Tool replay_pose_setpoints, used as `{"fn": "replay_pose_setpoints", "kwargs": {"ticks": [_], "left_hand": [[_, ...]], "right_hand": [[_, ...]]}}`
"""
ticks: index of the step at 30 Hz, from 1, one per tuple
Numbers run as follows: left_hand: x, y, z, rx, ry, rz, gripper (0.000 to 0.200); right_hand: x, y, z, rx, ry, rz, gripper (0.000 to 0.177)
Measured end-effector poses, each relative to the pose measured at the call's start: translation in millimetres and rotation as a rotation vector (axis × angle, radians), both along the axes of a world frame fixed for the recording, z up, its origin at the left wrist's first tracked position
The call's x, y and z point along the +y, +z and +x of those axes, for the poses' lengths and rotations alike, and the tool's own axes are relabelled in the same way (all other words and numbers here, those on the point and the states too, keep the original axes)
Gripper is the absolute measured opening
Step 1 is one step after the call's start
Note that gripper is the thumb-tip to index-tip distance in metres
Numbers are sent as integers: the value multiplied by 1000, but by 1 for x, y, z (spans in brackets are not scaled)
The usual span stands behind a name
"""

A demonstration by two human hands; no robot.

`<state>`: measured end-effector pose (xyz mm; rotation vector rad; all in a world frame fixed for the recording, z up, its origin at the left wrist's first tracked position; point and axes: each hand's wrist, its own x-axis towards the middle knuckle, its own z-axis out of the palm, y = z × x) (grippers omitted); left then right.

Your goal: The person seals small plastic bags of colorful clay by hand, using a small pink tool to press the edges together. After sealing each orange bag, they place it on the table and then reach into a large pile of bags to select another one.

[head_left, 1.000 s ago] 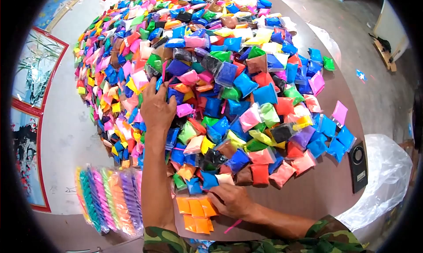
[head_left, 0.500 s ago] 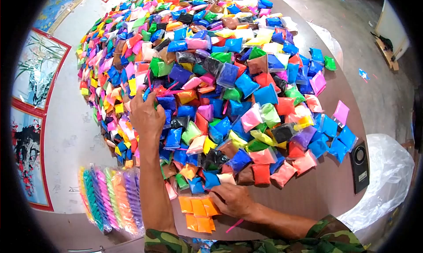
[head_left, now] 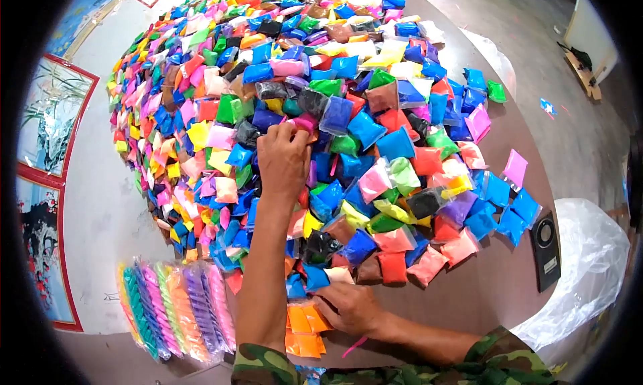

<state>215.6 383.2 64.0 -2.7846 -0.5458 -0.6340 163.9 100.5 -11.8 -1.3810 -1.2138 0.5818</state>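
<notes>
A huge heap of small coloured clay packets (head_left: 348, 130) covers a round brown table (head_left: 495, 291). My left hand (head_left: 283, 162) reaches over the heap, palm down. Its bent fingertips touch a pink packet (head_left: 305, 122), and whether they grip it is hidden. My right hand (head_left: 348, 309) lies at the heap's near edge. Its fingers press on a small stack of orange packets (head_left: 303, 328). A thin pink stick (head_left: 353, 347) lies on the table just under my right wrist. Both sleeves are camouflage cloth.
Clear bags of striped coloured sticks (head_left: 175, 311) lie at the lower left. A black device (head_left: 544, 252) sits at the table's right edge, with a clear plastic bag (head_left: 586, 271) beyond it. Framed pictures (head_left: 50, 113) lie on the floor at the left.
My left hand has moved right and farther into the heap, from the blue and pink packets at the left to the pink packet. My right hand has stayed on the orange stack.
</notes>
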Motion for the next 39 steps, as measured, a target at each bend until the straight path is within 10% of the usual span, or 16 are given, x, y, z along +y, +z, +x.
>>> {"fn": "replay_pose_setpoints", "kwargs": {"ticks": [3,7,14,31,39], "left_hand": [[1,10,2,-162,-21,-134,16],[-20,31,-36,-420,147,-921,16],[-84,52,-103,-610,281,-1346,23],[-293,27,-276,-737,426,-1339,16],[-341,27,-292,-674,458,-1315,20]], "right_hand": [[0,0,2,2,28,-44,15],[0,5,0,-10,-12,-12,15],[1,-3,-1,-49,-26,39,13],[-23,25,-19,2,308,318,28],[-101,54,-35,127,501,-110,28]]}}
